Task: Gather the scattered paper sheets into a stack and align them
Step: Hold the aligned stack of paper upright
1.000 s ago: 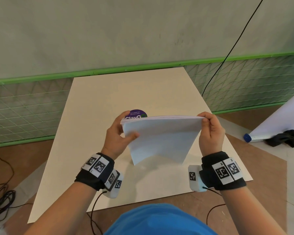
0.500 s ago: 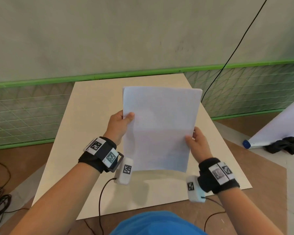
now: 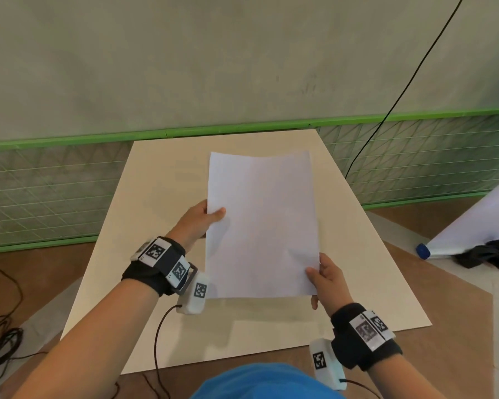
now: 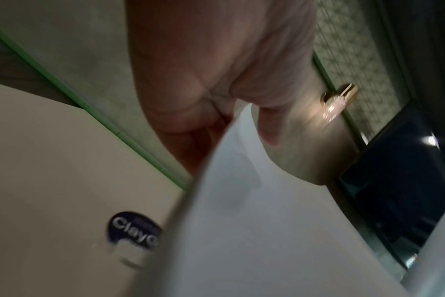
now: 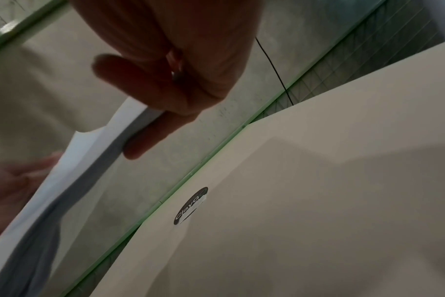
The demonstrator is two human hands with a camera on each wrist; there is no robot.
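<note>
A stack of white paper sheets point(image 3: 261, 226) is held in the air above the cream board point(image 3: 144, 197), long side running away from me, its face turned up toward me. My left hand point(image 3: 206, 216) pinches the stack's left edge about halfway up, thumb on top. At the lower right corner my right hand point(image 3: 320, 276) pinches it, thumb on top and fingers underneath. The left wrist view shows the paper stack point(image 4: 267, 231) running out from under the thumb. In the right wrist view the paper stack point(image 5: 71, 166) appears edge-on, with fingers point(image 5: 150, 138) under it.
A dark round sticker point(image 5: 191, 206) lies on the board under the paper. A green-trimmed wall point(image 3: 242, 129) stands behind the board. A white roll with a blue cap point(image 3: 422, 250) and black cloth point(image 3: 487, 256) lie on the floor at right, cables point(image 3: 0, 347) at left.
The stack has been turned from a steep tilt with its top edge toward me to face up, long side away. My left hand moved to the left edge, my right to the lower right corner.
</note>
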